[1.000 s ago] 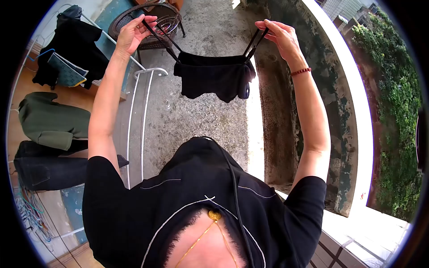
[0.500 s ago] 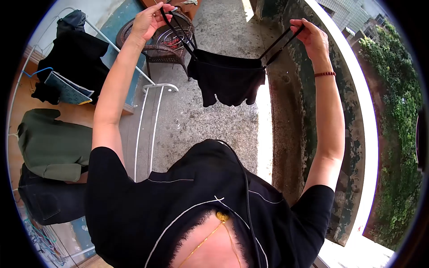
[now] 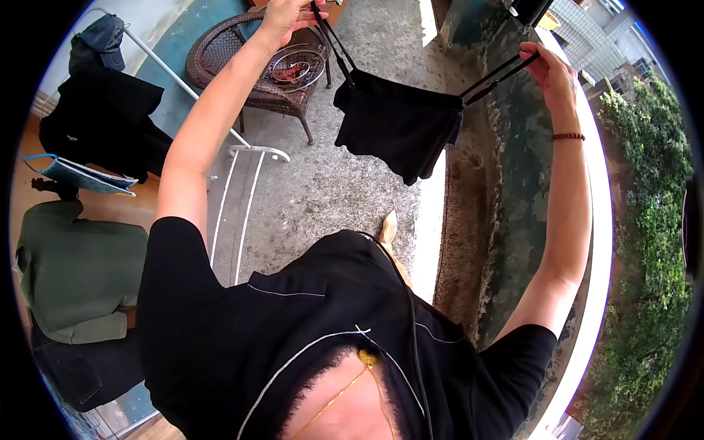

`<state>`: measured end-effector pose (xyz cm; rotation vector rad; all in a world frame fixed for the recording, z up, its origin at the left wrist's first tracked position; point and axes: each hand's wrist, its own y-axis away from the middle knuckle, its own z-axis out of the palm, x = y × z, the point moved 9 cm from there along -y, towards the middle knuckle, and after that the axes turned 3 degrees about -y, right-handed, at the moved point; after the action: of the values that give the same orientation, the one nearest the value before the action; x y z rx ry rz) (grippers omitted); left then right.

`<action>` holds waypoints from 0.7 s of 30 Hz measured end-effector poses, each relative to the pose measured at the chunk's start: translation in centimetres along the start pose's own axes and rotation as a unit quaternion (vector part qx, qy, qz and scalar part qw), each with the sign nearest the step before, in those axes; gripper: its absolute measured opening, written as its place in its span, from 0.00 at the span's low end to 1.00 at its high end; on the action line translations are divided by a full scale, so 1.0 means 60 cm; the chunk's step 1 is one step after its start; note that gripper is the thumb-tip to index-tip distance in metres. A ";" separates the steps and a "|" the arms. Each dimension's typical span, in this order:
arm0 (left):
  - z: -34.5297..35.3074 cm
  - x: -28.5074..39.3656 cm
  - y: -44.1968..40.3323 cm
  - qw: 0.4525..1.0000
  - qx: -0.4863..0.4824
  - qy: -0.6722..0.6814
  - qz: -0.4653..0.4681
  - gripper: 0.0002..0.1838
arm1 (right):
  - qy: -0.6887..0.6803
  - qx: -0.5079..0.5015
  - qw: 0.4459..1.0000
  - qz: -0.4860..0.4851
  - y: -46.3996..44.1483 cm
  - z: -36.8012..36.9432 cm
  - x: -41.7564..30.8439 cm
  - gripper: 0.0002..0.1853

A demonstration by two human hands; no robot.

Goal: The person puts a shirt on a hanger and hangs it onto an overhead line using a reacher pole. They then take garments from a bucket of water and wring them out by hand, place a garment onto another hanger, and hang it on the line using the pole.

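A small black camisole (image 3: 400,117) hangs by its thin shoulder straps between my raised hands, above the concrete floor. My left hand (image 3: 288,20), partly cut off by the top edge of the view, is closed on the left pair of straps. The right pair is pinched between the thumb and fingers of my right hand (image 3: 551,79), beside the balcony wall. The camisole is tilted, its right side lower than its left, and its wavy hem hangs free.
A wicker chair (image 3: 249,81) holding a wire rack of hangers stands ahead. On the left, a white clothes rack (image 3: 172,77) carries a cap (image 3: 99,40), black clothes and a green top (image 3: 77,268). A balcony wall (image 3: 506,169) with a white ledge runs along the right.
Both hands and the camisole have moved to the right, and the camisole has tilted. My left hand has risen toward the top edge. A foot has come into view below.
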<state>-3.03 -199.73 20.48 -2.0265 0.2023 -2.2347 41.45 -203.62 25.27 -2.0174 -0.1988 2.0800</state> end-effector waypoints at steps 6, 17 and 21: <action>0.084 0.025 -0.166 0.998 -0.016 -0.038 0.057 0.09 | 0.064 -0.003 0.997 -0.049 -0.204 -0.041 0.012 0.13; 0.098 -0.038 -0.497 0.996 0.082 -0.005 0.034 0.09 | 0.120 -0.043 0.992 -0.011 -0.584 -0.122 0.125 0.12; 0.114 -0.055 -0.594 0.994 0.108 -0.001 0.024 0.09 | 0.016 -0.008 0.999 -0.027 -0.703 -0.131 0.143 0.11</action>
<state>4.21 -164.20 24.21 -1.8914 0.0070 -2.1223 52.25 -161.27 27.62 -2.0297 -0.2607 2.0188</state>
